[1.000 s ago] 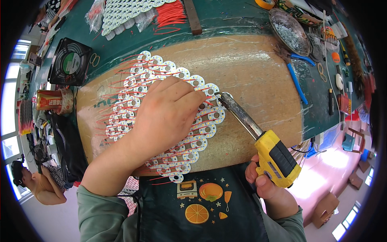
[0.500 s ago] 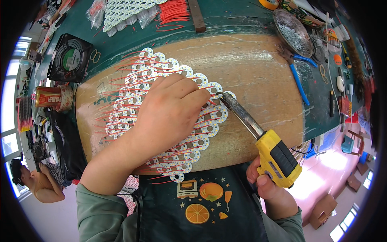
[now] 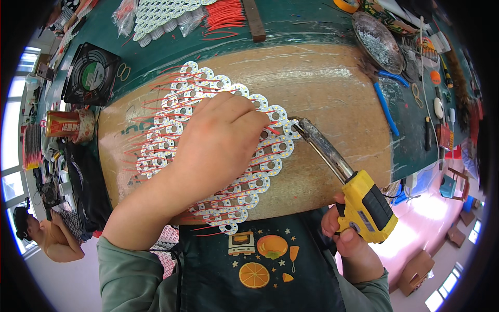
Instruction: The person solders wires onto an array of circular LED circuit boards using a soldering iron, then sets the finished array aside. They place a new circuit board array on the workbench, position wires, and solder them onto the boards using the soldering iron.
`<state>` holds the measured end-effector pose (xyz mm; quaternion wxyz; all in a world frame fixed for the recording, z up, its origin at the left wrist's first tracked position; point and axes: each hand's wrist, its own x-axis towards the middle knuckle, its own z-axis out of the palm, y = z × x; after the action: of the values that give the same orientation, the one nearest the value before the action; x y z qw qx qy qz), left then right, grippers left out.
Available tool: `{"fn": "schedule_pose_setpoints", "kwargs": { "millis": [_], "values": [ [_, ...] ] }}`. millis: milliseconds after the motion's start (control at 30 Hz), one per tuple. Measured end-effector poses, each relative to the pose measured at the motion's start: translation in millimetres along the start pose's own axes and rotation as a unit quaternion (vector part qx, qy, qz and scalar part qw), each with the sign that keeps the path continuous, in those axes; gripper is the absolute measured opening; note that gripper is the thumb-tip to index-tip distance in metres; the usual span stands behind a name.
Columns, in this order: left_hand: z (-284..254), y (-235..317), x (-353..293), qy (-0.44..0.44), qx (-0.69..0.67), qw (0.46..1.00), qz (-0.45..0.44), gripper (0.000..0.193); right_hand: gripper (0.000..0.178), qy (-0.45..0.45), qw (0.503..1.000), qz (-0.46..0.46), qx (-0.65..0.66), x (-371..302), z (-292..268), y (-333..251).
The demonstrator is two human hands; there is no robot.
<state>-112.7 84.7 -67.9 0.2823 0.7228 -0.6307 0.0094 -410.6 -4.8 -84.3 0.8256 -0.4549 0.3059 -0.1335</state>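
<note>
My right hand [image 3: 345, 229] grips a yellow and black soldering gun [image 3: 369, 205], its dark metal barrel slanting up and left. The hot end lies at the rightmost white ring-shaped LED board [image 3: 295, 131]; whether it touches cannot be told. My left hand [image 3: 223, 132] is closed, with thumb and fingertips pinching a thin red wire [image 3: 271, 128] beside that board. Beneath the left hand spreads a diamond-shaped array of LED boards [image 3: 258, 182], with red wires trailing leftward from many of them. Part of the array is hidden by my hand and forearm.
The array lies on a brown board [image 3: 332, 78] over a green table. Around it are a black fan [image 3: 91, 74], a tin can [image 3: 62, 125], blue-handled pliers [image 3: 385, 104], a metal dish [image 3: 378, 41] and red wires [image 3: 224, 14]. Another person [image 3: 49, 231] sits at left.
The soldering gun has shifted right, its tip moving from beside my left fingertips to the rightmost board's outer edge. My left hand has drawn back slightly left, uncovering more red wire.
</note>
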Motion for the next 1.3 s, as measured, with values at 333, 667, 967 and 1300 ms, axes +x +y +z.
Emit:
{"fn": "schedule_pose_setpoints", "kwargs": {
  "millis": [333,667,967,1300],
  "values": [
    [-11.9,18.4,14.6,-0.022,-0.042,0.999,0.015,0.017,0.089,0.026,1.000,-0.014,-0.009,-9.4,-7.6,6.4],
    [7.9,10.6,18.4,-0.038,-0.010,0.999,0.023,0.015,0.055,-0.045,0.987,-0.114,-0.104,-7.3,-29.4,21.2],
    [7.8,11.0,19.2,-0.034,-0.014,0.999,0.027,0.015,0.041,-0.042,0.986,-0.090,-0.135,-5.3,-34.0,21.7],
    [9.1,11.6,20.1,-0.030,-0.014,0.999,0.027,0.014,0.060,-0.055,0.993,-0.098,-0.028,-6.4,-26.7,18.0]
  ]
}}
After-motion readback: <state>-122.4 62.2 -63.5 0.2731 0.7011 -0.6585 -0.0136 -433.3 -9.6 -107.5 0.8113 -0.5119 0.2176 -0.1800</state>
